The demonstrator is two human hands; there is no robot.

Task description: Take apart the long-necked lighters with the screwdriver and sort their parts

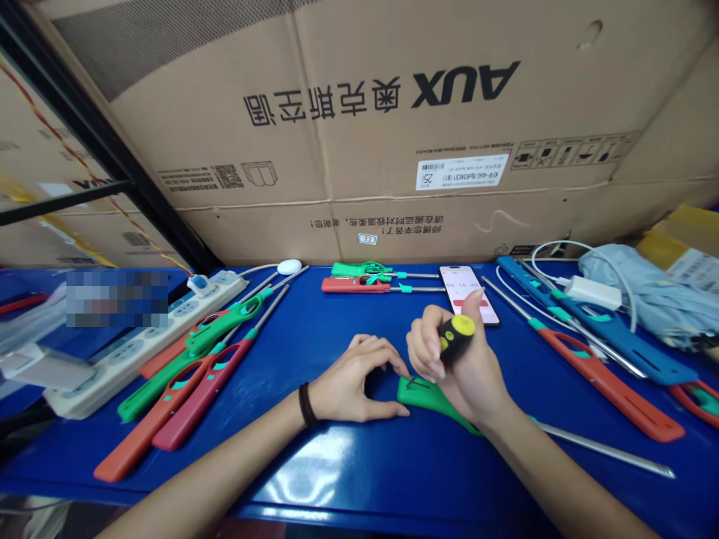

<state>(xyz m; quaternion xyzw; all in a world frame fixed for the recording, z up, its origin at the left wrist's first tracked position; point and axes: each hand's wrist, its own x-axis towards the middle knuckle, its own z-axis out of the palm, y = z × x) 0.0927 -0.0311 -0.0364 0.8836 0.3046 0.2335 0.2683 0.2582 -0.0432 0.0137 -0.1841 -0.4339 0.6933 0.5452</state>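
Note:
My right hand [466, 367] is closed round a black screwdriver with a yellow cap [456, 335], held upright with its tip down on the end of a green long-necked lighter [421, 393]. The lighter lies flat on the blue table [348, 464], its metal tube [607, 449] running off to the right under my forearm. My left hand [356, 378] rests on the table beside the lighter's left end, thumb and fingertips curled in and touching that end. A black band sits on my left wrist.
Several red, green and orange lighters [191, 374] lie at the left beside a white power strip [140, 344]. More lighters [371, 277] and a phone [469, 293] lie behind my hands; orange and blue ones [607, 374], a charger [592, 292] and cloth sit right. Cardboard boxes [393, 135] wall the back.

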